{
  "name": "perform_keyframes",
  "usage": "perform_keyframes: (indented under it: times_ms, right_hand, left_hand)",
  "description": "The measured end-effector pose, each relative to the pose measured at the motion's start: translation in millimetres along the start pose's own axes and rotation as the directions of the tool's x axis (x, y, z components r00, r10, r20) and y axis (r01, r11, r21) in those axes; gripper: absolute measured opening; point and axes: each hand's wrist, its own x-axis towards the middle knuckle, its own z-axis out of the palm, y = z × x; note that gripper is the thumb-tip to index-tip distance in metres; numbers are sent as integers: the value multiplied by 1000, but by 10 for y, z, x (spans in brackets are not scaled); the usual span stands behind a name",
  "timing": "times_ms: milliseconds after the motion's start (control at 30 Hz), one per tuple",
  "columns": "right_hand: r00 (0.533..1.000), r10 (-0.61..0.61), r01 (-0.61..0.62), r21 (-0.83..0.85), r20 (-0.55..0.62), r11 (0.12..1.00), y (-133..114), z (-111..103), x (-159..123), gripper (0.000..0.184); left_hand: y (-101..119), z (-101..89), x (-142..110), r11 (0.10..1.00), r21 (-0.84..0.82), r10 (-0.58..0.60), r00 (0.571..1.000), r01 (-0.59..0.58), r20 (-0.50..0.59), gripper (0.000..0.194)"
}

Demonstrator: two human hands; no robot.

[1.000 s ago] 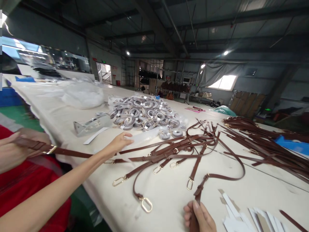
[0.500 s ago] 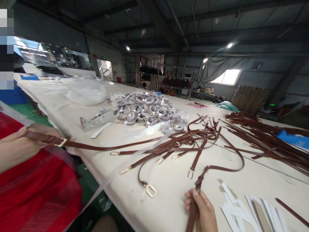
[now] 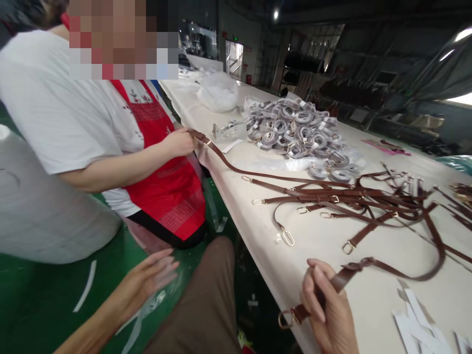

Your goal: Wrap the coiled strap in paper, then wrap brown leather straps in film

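Note:
My right hand (image 3: pixel 328 309) is closed around the end of a brown leather strap (image 3: pixel 372 264) at the table's near edge. A brass ring (image 3: pixel 283 320) hangs from the end below my fingers. The strap loops right across the table toward a tangle of like brown straps (image 3: pixel 350 201) with brass rings. My left hand (image 3: pixel 149 278) hovers over the green floor, off the table, fingers stretched out and blurred. A clear plastic strip (image 3: pixel 145 307) hangs just under it. A co-worker's hand (image 3: pixel 180 141) grips the far end of another brown strap.
The co-worker in a white shirt and red apron (image 3: pixel 165 162) stands left of the long cream table (image 3: pixel 258 236). A heap of grey coiled straps (image 3: pixel 295 130), a metal bracket (image 3: pixel 226 130) and a clear bag (image 3: pixel 217 91) lie farther back. White paper strips (image 3: pixel 416 314) lie near right.
The view has swung left and down, bringing the co-worker's body into sight. My left hand left the table and dropped over the floor. My right hand drew its strap end to the table edge.

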Motion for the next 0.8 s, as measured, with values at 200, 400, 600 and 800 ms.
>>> perform_keyframes:
  times_ms: [200,400,600,800]
  right_hand:
    - [995,22,0,-216,101,976,349,283,-125,46]
    - [976,32,28,-266,217,964,452,348,-138,56]
    - [962,165,-101,-278,218,955,549,287,-131,39]
    - [963,195,-167,-155,186,974,346,312,-267,41]
  left_hand:
    - [50,1129,-55,961,-211,-77,902,181,424,26]
    - [73,1645,-257,912,-274,-75,780,306,621,20]
    - [240,1719,-135,922,-314,-29,851,225,524,24]
    - [379,1633,8,898,263,215,873,-353,439,42]
